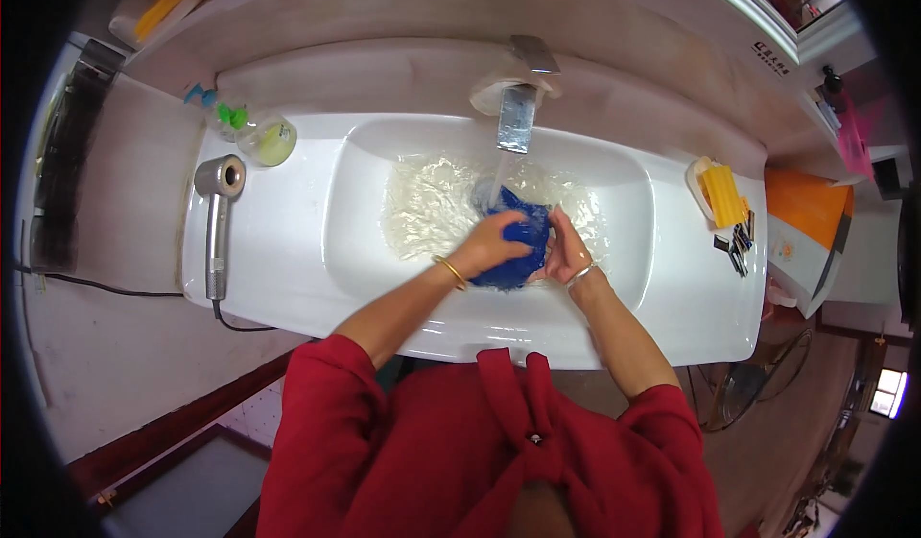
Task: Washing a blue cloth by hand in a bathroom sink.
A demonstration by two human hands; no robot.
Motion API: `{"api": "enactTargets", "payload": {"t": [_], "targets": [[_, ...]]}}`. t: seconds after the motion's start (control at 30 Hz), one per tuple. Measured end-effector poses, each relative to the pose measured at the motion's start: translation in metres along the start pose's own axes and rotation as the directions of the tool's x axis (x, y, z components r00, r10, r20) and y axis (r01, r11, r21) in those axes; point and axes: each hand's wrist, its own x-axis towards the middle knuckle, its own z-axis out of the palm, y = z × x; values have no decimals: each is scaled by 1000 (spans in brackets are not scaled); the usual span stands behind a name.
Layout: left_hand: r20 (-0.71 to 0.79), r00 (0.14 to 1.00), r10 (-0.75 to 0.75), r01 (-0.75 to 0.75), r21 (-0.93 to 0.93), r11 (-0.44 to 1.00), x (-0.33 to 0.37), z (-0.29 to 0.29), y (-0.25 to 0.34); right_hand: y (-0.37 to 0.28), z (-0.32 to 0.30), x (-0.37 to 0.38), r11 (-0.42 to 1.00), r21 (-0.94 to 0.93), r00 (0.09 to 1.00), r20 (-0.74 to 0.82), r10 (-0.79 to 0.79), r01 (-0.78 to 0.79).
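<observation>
While water [432, 207] ripples in the white basin [361, 216], left fingers [501, 219] and right fingers [559, 223] grip blue cloth [525, 234].

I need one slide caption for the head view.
Left hand and right hand on a blue cloth below a running faucet, in a white sink.

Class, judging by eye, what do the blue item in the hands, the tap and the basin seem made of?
Blue item: probably fabric, matte, judging by its soft, irregular outline.
Tap: likely chromed metal, polished, given its mirror-like shine.
Basin: perhaps glazed ceramic, smooth and white with glossy highlights; acrylic could look similar.
</observation>
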Motion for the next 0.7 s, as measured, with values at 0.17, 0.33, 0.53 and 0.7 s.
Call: {"api": "enactTargets", "payload": {"t": [0.17,0.33,0.53,0.7], "targets": [[6,841,541,-538,121,834,-20,60,87,10,-13,10,924,374,937,344,-63,-75],[-80,678,731,-546,610,574,-22,63,82,12,37,-6,889,458,958,254,-134,3],[-213,856,472,-240,644,727,7,1,37,19,26,-6,890,409,970,42,-240,202],[-227,964,141,57,689,723,-25,-65,9,-14,2,-44,924,134,934,-53,-354,358]]}}
